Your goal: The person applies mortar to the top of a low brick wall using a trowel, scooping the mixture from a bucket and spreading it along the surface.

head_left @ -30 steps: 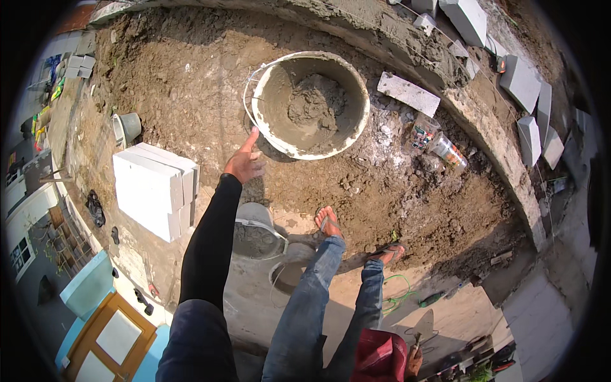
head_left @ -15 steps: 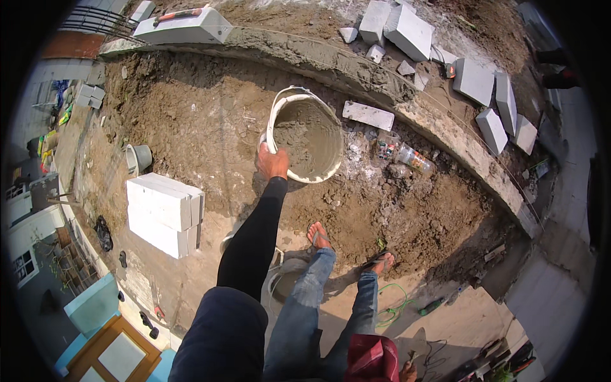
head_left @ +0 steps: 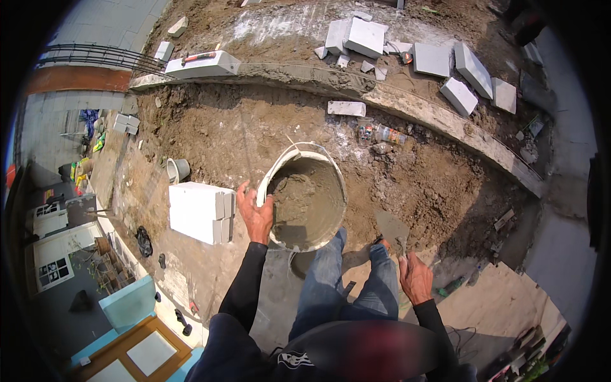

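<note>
A pale bucket (head_left: 344, 207) partly filled with wet grey mortar (head_left: 302, 197) stands in front of my legs. At its left rim is my left hand (head_left: 256, 216), fingers spread apart, the thumb side against or very near the rim. The bucket's wire handle leans toward the far side. Low on the right, my right hand (head_left: 417, 280) grips a trowel (head_left: 393, 227) by its handle. The trowel's flat, mortar-grey blade points away from me, above the soil. Part of another container shows below the bucket, mostly hidden.
White blocks (head_left: 200, 213) are stacked left of the bucket, near a small grey bucket (head_left: 178, 170). A low mortar-topped footing (head_left: 439, 124) curves across the far side. Several loose blocks (head_left: 366, 38) lie beyond it. A single block (head_left: 347, 108) and a plastic bottle (head_left: 390, 135) lie before it.
The bucket has come nearer to my legs. My left hand's grip on its rim and handle has loosened, its fingers now spread. My right hand has risen further into view with the trowel.
</note>
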The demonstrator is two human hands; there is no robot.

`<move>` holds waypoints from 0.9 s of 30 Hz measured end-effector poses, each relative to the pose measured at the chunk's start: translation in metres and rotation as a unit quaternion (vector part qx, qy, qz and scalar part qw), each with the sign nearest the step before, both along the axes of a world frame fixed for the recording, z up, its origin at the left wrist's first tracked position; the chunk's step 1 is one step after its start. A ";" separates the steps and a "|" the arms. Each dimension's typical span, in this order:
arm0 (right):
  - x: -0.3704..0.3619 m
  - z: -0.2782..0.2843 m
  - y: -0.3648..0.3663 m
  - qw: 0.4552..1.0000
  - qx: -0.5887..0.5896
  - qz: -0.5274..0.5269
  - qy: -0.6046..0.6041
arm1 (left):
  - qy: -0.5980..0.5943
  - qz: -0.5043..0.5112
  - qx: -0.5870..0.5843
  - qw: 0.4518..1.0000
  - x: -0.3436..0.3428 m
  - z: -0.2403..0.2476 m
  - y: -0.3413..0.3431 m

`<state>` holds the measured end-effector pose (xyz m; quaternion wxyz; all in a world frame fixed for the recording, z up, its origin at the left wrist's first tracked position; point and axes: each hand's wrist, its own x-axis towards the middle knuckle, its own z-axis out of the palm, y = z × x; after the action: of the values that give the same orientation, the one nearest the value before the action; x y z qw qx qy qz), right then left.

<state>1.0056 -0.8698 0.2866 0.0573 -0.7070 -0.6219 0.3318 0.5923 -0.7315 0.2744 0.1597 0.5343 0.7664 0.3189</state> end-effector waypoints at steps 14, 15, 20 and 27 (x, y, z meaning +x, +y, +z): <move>-0.013 0.094 0.093 0.951 0.106 0.288 0.034 | -0.175 -0.054 0.047 0.982 0.168 0.142 -0.055; -0.001 0.107 0.082 0.952 0.108 0.286 0.018 | -0.175 -0.062 0.059 0.981 0.180 0.150 -0.052; 0.062 0.129 0.069 0.959 0.215 0.174 -0.068 | -0.168 -0.100 0.077 0.978 0.215 0.174 -0.052; 0.056 0.083 0.033 0.981 0.102 0.158 0.043 | -0.217 -0.151 0.081 0.961 0.274 0.172 -0.074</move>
<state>1.0619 -0.8364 0.3692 0.1024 -0.5754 -0.7532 0.3018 0.8667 -0.8060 0.4466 0.3245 0.5732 0.5951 0.4605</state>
